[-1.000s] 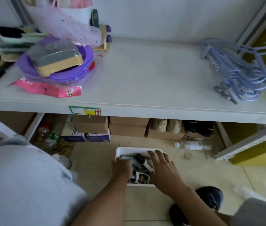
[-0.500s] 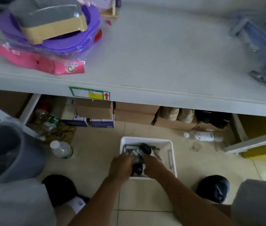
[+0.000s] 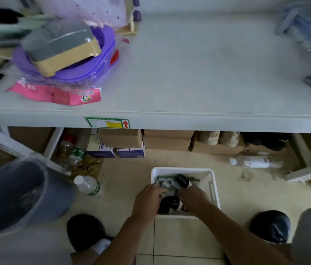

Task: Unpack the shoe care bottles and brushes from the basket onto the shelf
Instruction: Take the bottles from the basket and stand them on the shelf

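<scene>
I look down in dim light at a pale tiled floor [image 3: 179, 236]. A grey-white shelf [image 3: 189, 73] fills the upper half of the frame, with a white wall [image 3: 208, 4] behind it. Under it, cardboard boxes [image 3: 168, 139] line the floor. A grey bin [image 3: 13, 194] stands at lower left.

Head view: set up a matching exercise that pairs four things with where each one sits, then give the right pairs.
Things
1. white plastic basket
2. stack of purple plastic basins
3. grey round bin
4. brown cardboard boxes

Places
A. under the shelf, at the back
B. on top of the shelf, left end
C. on the floor, centre foreground
D. on the floor, far left

Pairs: 1-C, 2-B, 3-D, 4-A
</scene>
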### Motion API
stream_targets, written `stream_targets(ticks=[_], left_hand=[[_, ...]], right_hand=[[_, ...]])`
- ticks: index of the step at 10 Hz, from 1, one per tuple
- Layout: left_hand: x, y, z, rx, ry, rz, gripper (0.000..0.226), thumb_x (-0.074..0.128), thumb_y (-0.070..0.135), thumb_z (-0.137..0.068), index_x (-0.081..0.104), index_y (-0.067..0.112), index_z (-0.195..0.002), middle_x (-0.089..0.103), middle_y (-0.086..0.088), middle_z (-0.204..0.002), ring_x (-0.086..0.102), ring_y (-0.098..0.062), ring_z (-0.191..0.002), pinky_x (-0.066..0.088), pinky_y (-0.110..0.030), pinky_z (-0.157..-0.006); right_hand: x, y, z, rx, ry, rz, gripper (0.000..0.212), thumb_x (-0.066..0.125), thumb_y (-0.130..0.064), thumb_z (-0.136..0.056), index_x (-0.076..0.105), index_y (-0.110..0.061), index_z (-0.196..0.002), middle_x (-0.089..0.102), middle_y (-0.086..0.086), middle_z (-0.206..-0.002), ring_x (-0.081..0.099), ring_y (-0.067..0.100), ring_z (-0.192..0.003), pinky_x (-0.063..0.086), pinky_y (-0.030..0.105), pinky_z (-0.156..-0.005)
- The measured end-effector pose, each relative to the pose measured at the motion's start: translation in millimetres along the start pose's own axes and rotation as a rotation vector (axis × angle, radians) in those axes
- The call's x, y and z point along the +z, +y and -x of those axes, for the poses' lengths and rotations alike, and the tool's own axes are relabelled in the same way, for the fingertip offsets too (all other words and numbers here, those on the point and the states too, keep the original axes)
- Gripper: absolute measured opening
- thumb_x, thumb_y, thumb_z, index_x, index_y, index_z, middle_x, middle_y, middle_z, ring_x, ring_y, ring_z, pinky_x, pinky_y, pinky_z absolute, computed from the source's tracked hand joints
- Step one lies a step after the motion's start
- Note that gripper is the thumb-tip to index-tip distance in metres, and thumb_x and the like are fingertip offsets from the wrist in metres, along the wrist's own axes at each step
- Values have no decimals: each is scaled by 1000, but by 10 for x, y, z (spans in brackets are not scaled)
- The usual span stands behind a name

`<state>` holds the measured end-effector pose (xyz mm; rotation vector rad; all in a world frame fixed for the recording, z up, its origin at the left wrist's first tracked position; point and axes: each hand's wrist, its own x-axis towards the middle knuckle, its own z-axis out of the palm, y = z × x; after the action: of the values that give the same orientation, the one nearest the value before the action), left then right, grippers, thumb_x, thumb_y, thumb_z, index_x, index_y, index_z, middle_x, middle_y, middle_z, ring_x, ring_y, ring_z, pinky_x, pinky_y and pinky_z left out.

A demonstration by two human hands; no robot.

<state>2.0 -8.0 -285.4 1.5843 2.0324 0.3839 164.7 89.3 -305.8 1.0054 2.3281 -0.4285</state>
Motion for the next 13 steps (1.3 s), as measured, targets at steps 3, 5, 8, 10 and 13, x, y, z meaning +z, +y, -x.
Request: stream_targets(ticks=[3, 5, 8, 10, 13], left_hand=[[-526, 216, 311, 30, -23, -15, 38, 55, 22, -100, 62, 32, -136, 61, 8, -132, 58, -11, -115, 45, -22, -85], [-227, 233, 334, 86, 17, -263, 41, 54, 7, -95, 66, 22, -130, 57, 5, -132, 50, -19, -124, 46, -31, -93], [380, 463, -25, 242, -151, -446, 32, 52, 5, -91, 69, 14, -116, 64, -4, -119, 54, -26, -119, 39, -40, -103], [609, 476, -296, 6, -314, -539, 26, 57, 13, -94, 65, 7, -118, 65, -15, -126, 62, -35, -114, 46, -43, -97], [638, 477, -440, -117, -452, -521, 33, 65, 25, -91, 67, 3, -116, 57, -20, -134, 59, -38, -115, 47, -42, -94]], right_hand=[[189, -61, 94, 100, 60, -456, 24, 51, -24, -95, 60, -19, -116, 66, 11, -114, 62, 33, -111, 52, 29, -88], [270, 101, 126, 207, 103, -400, 73, 66, -24, -85, 30, -20, -148, 37, 12, -146, 40, 35, -137, 46, 44, -105], [313, 318, -168, 238, 155, -606, 74, 58, -7, -88, 20, -11, -151, 43, 20, -143, 53, 37, -127, 50, 48, -96], [382, 375, -377, 305, 105, -584, 62, 52, -14, -93, 26, -12, -149, 37, 16, -151, 40, 34, -138, 39, 49, -109], [316, 319, -323, 190, 178, -361, 50, 62, -17, -91, 42, -14, -137, 50, 9, -140, 50, 29, -128, 44, 42, -104]])
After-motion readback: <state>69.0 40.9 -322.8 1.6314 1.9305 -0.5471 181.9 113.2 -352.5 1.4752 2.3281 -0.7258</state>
